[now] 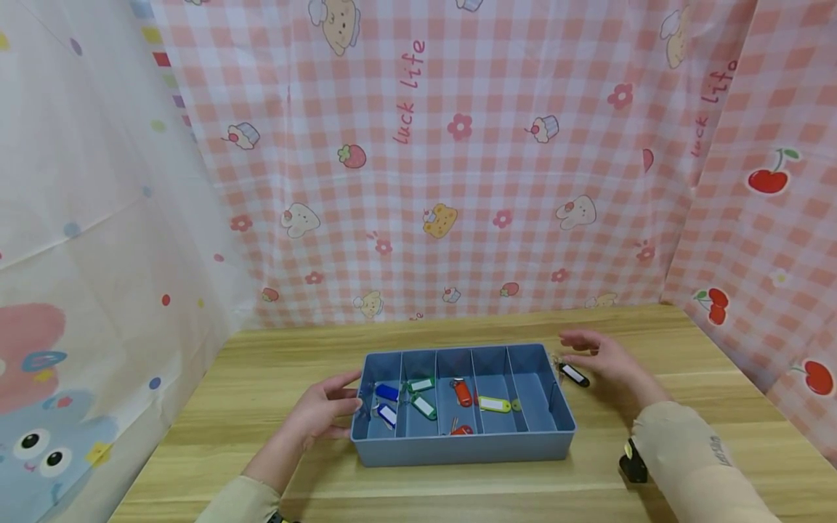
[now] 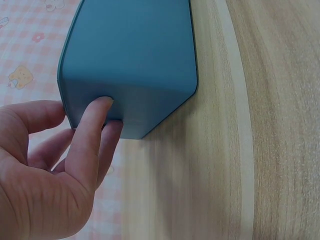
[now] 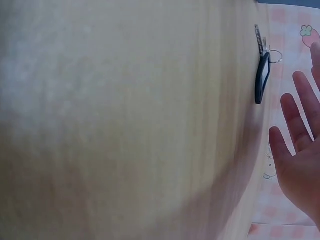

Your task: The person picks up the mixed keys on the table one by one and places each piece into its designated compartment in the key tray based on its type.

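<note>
A blue-grey divided tray (image 1: 458, 450) lies on the table. My left hand (image 1: 322, 412) rests against its left end, fingers extended on the outer wall; in the left wrist view a fingertip presses the end wall (image 2: 140, 107). Blue key tags (image 1: 387, 393) lie in the leftmost compartment, green key tags (image 1: 421, 407) beside them, red key tags (image 1: 463, 393) in the middle, and a yellow key tag (image 1: 493, 404) right of those. Past the right end, my right hand (image 1: 604, 361) is spread beside a black key tag (image 1: 574, 375) with ring and keys. In the right wrist view its fingers look apart from the tag.
The wooden table (image 1: 261, 363) extends around the tray. A pink checked cloth (image 1: 418, 218) hangs behind it, with a white patterned cloth (image 1: 98, 181) at the left. A small black object (image 1: 633, 465) sits by the right sleeve.
</note>
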`<state>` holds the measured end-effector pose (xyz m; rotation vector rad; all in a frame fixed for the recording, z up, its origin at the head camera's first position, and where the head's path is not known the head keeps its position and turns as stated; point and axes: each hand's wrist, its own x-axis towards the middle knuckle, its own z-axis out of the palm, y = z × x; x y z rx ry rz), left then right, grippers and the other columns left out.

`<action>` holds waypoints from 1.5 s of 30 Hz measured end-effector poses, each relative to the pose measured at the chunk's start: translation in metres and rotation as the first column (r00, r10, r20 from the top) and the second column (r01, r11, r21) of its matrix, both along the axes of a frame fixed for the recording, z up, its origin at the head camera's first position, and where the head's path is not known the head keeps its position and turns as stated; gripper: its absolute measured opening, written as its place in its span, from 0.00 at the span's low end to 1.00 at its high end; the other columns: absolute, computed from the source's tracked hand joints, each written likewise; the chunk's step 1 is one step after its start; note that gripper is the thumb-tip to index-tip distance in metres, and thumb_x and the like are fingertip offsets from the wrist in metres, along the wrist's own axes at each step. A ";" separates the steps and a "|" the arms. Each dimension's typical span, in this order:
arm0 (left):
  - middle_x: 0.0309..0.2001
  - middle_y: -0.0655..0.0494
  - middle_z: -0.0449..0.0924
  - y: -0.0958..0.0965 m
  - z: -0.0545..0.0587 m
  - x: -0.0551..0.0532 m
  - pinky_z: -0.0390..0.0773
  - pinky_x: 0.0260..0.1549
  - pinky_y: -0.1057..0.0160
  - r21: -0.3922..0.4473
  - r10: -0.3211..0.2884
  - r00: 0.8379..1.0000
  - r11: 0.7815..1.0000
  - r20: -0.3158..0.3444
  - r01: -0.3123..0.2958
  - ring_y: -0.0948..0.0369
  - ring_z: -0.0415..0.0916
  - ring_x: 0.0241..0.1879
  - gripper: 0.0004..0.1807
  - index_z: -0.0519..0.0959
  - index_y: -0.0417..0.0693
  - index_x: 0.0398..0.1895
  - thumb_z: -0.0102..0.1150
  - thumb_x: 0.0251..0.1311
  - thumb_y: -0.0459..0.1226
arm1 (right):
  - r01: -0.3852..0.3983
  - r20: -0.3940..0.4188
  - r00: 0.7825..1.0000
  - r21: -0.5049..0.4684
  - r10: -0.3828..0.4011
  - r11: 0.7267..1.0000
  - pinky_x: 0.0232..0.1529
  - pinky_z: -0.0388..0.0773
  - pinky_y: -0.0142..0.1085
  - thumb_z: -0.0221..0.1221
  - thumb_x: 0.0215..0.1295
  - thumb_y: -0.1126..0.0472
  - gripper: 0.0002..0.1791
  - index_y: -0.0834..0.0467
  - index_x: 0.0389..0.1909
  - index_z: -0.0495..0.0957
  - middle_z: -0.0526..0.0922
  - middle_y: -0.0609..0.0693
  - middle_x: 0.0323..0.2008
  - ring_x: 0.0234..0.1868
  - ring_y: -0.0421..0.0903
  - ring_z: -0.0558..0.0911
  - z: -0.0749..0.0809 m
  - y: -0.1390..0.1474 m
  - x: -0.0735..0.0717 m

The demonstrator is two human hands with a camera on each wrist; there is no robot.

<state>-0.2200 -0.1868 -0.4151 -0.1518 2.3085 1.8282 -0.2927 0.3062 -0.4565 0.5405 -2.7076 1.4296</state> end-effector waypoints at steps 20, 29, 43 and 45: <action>0.57 0.30 0.73 0.000 -0.002 -0.002 0.85 0.31 0.44 -0.003 -0.014 1.000 1.000 -0.013 0.014 0.46 0.80 0.45 0.32 0.68 0.39 0.70 0.59 0.61 0.24 | 0.005 0.063 0.998 0.016 -0.006 1.000 0.44 0.78 0.31 0.64 0.65 0.66 0.21 0.73 0.55 0.75 0.82 0.64 0.48 0.46 0.52 0.81 -0.008 -0.006 -0.001; 0.58 0.30 0.73 0.000 -0.001 -0.001 0.85 0.31 0.45 -0.009 -0.018 1.000 1.000 -0.015 0.018 0.47 0.80 0.45 0.31 0.69 0.40 0.70 0.60 0.61 0.25 | 0.027 0.084 0.996 -0.037 -0.023 0.999 0.42 0.78 0.29 0.64 0.64 0.68 0.16 0.74 0.50 0.78 0.84 0.64 0.45 0.45 0.49 0.81 -0.012 -0.008 -0.004; 0.58 0.29 0.73 0.000 -0.002 -0.001 0.85 0.30 0.44 0.017 -0.022 1.000 1.000 -0.020 0.023 0.46 0.80 0.44 0.32 0.68 0.39 0.70 0.59 0.61 0.23 | 0.078 0.134 0.988 -0.014 -0.076 0.997 0.42 0.78 0.30 0.63 0.65 0.68 0.15 0.72 0.49 0.79 0.84 0.62 0.45 0.43 0.45 0.81 -0.012 -0.010 -0.004; 0.58 0.29 0.73 0.000 -0.002 -0.001 0.85 0.30 0.44 0.017 -0.021 1.000 1.000 -0.020 0.021 0.46 0.80 0.44 0.32 0.68 0.39 0.70 0.59 0.61 0.23 | 0.084 0.132 0.988 -0.009 -0.083 0.996 0.42 0.78 0.30 0.63 0.65 0.68 0.14 0.72 0.48 0.80 0.84 0.61 0.44 0.42 0.44 0.81 -0.013 -0.010 -0.004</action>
